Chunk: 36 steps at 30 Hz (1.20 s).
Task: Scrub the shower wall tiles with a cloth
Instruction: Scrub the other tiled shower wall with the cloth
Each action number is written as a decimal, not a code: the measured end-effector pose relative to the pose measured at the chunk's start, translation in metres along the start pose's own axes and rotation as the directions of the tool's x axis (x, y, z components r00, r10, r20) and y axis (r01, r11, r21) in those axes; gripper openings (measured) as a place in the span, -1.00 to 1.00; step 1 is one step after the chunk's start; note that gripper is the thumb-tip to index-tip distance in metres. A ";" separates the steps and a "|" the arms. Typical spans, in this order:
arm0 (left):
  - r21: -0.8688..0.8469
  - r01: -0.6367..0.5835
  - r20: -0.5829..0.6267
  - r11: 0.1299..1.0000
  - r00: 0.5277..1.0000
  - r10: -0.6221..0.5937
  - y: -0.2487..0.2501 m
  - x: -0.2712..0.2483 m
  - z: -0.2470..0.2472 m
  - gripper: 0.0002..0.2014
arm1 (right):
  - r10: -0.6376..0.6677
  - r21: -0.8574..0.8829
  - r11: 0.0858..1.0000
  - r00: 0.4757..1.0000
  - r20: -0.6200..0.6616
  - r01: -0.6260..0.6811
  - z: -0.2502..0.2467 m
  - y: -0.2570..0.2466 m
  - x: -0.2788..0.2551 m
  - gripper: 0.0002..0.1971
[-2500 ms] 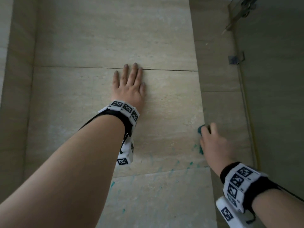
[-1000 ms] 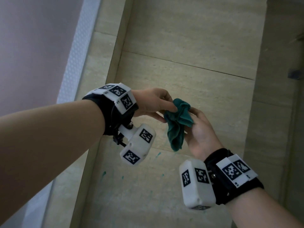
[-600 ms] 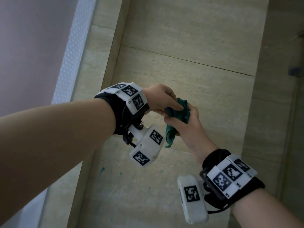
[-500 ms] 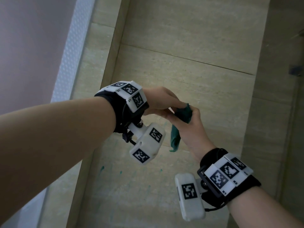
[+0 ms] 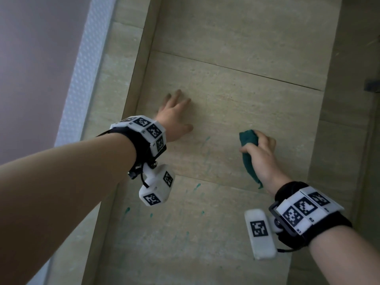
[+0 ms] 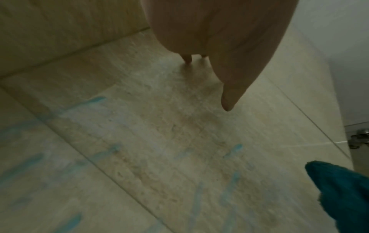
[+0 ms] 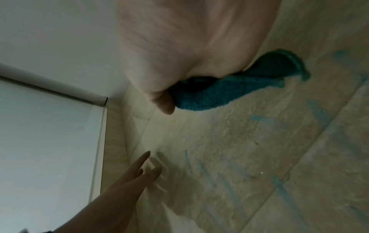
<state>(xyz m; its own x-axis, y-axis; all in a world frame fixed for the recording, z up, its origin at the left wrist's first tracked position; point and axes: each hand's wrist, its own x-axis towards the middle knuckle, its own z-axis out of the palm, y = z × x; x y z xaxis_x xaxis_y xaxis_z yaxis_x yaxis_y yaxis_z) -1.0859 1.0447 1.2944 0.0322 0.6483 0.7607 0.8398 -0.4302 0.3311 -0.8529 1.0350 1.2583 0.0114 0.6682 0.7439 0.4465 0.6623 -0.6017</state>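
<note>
The beige shower wall tiles (image 5: 236,103) fill the head view and carry teal streaks (image 5: 196,187) low down. My right hand (image 5: 260,153) grips a bunched teal cloth (image 5: 248,153) and holds it against the tile right of centre; a tail of the cloth hangs toward my wrist. The right wrist view shows the cloth (image 7: 229,93) wedged under my palm against the wall. My left hand (image 5: 174,116) lies flat on the tile to the left, fingers spread and straight, holding nothing. In the left wrist view its fingers (image 6: 229,97) reach the tile, with the cloth (image 6: 343,193) at the lower right.
The wall's inner corner (image 5: 144,64) runs just left of my left hand, beside a side strip of tile and a white textured frame (image 5: 86,64). Another tiled strip and a dark fitting (image 5: 372,85) stand at the right. Teal streaks (image 7: 279,189) cross the lower tiles.
Both hands held the cloth together in front of the wall. Now the left hand has let go and lies flat on the tile, while the right hand has carried the cloth right, onto the wall.
</note>
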 end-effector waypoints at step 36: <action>0.255 -0.122 -0.002 0.959 0.992 0.126 -0.065 0.003 0.000 -0.01 | -0.699 -0.708 0.212 0.611 0.372 0.674 0.089 0.020 0.001 -0.55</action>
<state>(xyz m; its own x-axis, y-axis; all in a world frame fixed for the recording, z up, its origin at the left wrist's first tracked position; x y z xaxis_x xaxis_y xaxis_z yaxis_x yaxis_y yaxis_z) -1.1404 1.0748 1.2747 0.1370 0.5879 0.7973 0.9400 -0.3311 0.0826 -0.9235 1.0786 1.2209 -0.6380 0.0710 0.7668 0.7355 0.3509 0.5795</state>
